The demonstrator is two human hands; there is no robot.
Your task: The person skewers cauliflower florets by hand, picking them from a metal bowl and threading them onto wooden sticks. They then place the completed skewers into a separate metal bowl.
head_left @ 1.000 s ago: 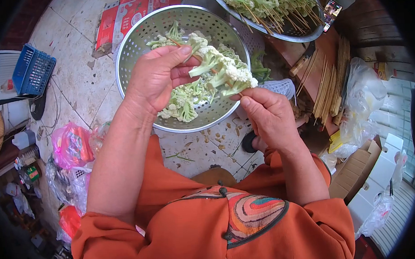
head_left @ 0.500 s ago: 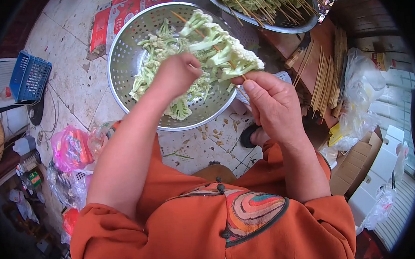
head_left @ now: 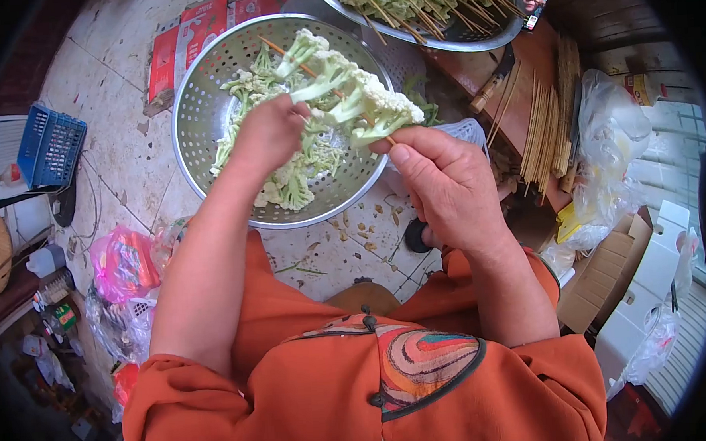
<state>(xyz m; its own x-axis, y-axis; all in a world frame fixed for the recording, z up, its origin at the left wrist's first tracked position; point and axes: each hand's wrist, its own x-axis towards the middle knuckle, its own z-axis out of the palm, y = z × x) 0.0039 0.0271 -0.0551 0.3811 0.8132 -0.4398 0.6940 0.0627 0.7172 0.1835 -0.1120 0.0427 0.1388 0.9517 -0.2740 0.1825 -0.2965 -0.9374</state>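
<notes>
My right hand [head_left: 450, 171] is closed around the lower end of a bamboo skewer [head_left: 274, 46]. Several pale green-white cauliflower florets [head_left: 395, 106] are threaded along it, and the bare pointed end leans up and to the left. Below the skewer, a perforated metal colander [head_left: 198, 161] holds loose cauliflower pieces [head_left: 296, 193]. My left hand [head_left: 272, 133] is over the colander, close beside the threaded florets. It is blurred and its fingers point down, mostly hidden, so whether it holds a piece does not show.
A second metal basin [head_left: 448, 46] at the top holds finished-looking cauliflower skewers. Right of it are a knife [head_left: 493, 79], bare bamboo skewers [head_left: 539, 139] on a reddish board and a phone [head_left: 535, 2]. Plastic bags [head_left: 124, 264] and a blue basket [head_left: 52, 147] are on the left.
The view has shifted slightly, so the basin and colander sit a little further up and left. My left hand has turned downward, toward the loose cauliflower. My right hand keeps its hold on the skewer.
</notes>
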